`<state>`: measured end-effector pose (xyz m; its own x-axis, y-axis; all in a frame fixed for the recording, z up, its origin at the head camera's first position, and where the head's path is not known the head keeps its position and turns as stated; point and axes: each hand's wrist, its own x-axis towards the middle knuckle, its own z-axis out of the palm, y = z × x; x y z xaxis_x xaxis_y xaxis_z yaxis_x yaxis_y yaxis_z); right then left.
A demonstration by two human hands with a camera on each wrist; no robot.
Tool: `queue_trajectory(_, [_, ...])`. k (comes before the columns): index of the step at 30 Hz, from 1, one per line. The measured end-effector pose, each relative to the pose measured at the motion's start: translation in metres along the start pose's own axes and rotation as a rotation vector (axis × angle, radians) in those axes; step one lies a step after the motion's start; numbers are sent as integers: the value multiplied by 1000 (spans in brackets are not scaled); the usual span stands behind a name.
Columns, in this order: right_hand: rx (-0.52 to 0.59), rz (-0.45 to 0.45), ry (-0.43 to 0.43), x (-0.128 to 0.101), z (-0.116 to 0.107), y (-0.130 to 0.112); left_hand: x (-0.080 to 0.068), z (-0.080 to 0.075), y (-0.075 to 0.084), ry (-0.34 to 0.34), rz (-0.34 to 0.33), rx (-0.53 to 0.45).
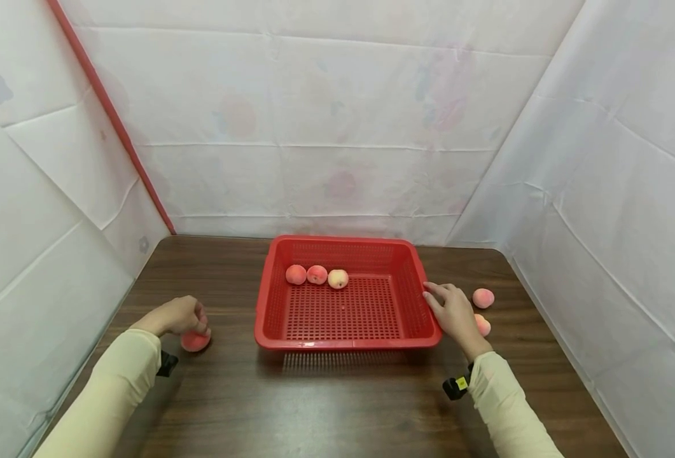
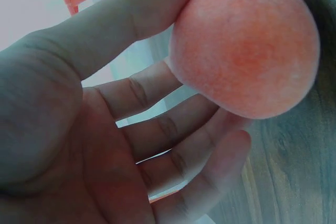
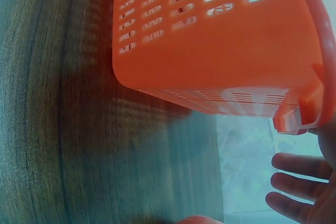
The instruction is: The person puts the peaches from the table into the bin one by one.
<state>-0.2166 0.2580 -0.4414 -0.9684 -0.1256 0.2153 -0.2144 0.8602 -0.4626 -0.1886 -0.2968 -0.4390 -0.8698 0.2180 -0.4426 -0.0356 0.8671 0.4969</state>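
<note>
Over the left side of the table, my left hand pinches a pinkish-red peach between thumb and fingers. The left wrist view shows this peach at the fingertips, with the palm away from it. My right hand rests at the right rim of a red plastic basket, thumb and a finger touching the rim. Three of its fingers extend loosely below the rim in the right wrist view. Inside the basket, toward the back left, sit two reddish peaches and a paler one.
Two more peaches lie right of the basket: one farther back, the other partly hidden behind my right hand. The dark wood table is enclosed by white cloth walls, with a red strip at the left corner.
</note>
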Motion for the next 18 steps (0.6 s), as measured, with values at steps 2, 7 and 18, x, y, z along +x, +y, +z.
queue_trajectory(2, [-1,7,-6,0,0,0,0,-2,0,14,8,18])
queue_trajectory(7, [-6,25,-17,-1,0,0,1,-5,1,28,14,30])
queue_trajectory(18, [-3,19,-2,0,1,0,3,-9,2,102,27,48])
